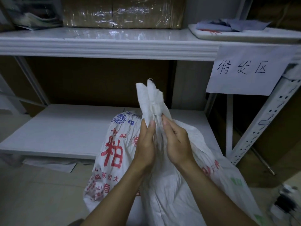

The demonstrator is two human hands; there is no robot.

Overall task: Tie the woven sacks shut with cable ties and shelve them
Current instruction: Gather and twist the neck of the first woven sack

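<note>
Both hands grip the gathered neck [151, 101] of the woven sack [114, 154]: the left hand [146, 144] and right hand [177, 142] sit side by side with thumbs pressed to its near face and fingers hidden behind the cloth. A small dark thing [150, 79] at the neck's tip is too small to identify, the sack's base is hidden by the forearms, and a dark object [286, 203] right of the sack is blurred. Behind the sack lies the lower shelf board [65, 128], pale floor [32, 193] spreads to its left, an upper shelf [97, 44] above carries a film-wrapped carton [122, 12], and a handwritten paper sign [244, 69] hangs up to the sack's right.
</note>
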